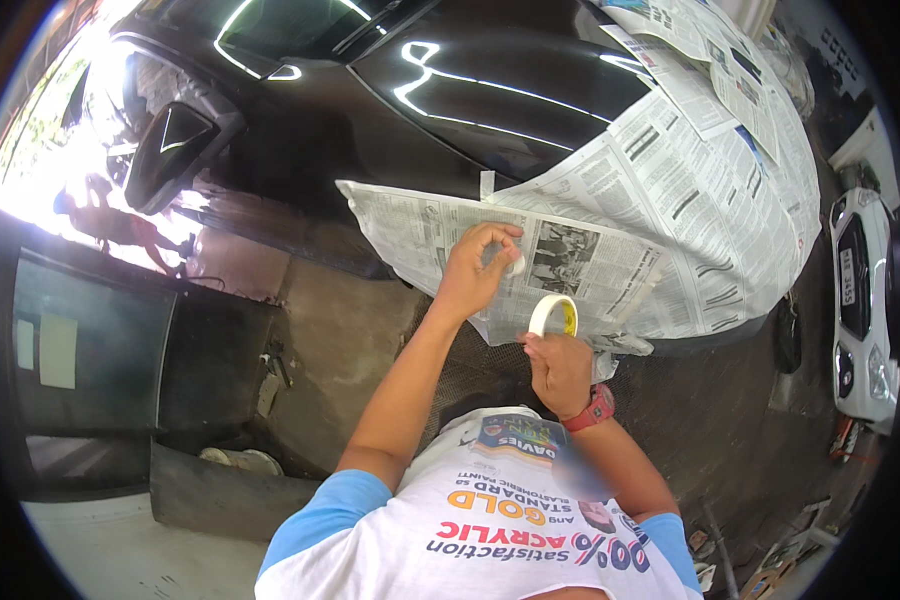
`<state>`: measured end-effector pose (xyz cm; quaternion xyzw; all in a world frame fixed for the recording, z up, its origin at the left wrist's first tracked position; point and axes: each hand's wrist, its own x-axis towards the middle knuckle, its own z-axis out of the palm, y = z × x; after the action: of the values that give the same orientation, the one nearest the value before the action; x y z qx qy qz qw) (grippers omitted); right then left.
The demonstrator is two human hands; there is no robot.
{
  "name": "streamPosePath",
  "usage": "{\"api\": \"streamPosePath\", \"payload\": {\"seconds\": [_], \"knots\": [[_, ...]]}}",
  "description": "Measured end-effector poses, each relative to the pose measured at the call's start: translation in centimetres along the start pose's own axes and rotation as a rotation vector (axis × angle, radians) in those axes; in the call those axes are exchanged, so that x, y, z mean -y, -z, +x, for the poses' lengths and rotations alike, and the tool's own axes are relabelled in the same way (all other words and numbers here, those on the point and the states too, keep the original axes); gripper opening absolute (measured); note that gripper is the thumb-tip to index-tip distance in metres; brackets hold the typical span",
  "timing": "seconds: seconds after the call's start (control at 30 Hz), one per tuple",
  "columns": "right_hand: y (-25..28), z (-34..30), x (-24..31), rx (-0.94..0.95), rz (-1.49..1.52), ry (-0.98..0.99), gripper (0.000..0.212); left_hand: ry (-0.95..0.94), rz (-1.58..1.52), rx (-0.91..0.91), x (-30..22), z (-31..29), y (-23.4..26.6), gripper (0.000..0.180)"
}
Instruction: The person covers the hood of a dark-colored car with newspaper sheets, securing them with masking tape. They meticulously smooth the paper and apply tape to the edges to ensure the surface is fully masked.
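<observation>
My right hand (560, 372) holds a roll of cream masking tape (541, 316), gripping its lower edge with the ring standing up. Up and to the left, my left hand (475, 268) is closed in a pinch over the newspaper. A small whitish piece that looks like tape (517, 266) shows at its fingertips. Behind both hands the newspaper sheets (620, 270) hang over the front of a dark car (410, 110). A short strip of tape (487, 185) joins the upper edge of the nearest sheet to the car's body.
The car's side mirror (170, 150) juts out at the upper left. A dark panel with a window (90, 330) stands at the left. Beyond the covered front, at the far right, is a white car (865, 300). Loose items (770, 570) lie at the lower right.
</observation>
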<state>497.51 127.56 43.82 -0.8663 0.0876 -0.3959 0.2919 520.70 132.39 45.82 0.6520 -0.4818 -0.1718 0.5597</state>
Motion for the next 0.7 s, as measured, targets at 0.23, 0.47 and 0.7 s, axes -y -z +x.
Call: {"api": "streamPosePath", "payload": {"seconds": [0.23, 0.47, 0.7], "knots": [[0.5, 3.6, -1.5, 0.258, -0.310, -0.330, 0.060, 0.075, -0.159, -0.168, 1.5, 0.5, 1.2, 0.019], [0.3, 4.5, -1.2, 0.320, -0.298, -0.322, 0.067, 0.192, -0.088, -0.880, 9.3, 1.8, 13.4, 0.027], [0.1, 4.5, -1.4, 0.317, -0.319, -0.320, 0.067, 0.170, -0.111, -0.916, 10.3, 4.0, 19.0, 0.032]]}}
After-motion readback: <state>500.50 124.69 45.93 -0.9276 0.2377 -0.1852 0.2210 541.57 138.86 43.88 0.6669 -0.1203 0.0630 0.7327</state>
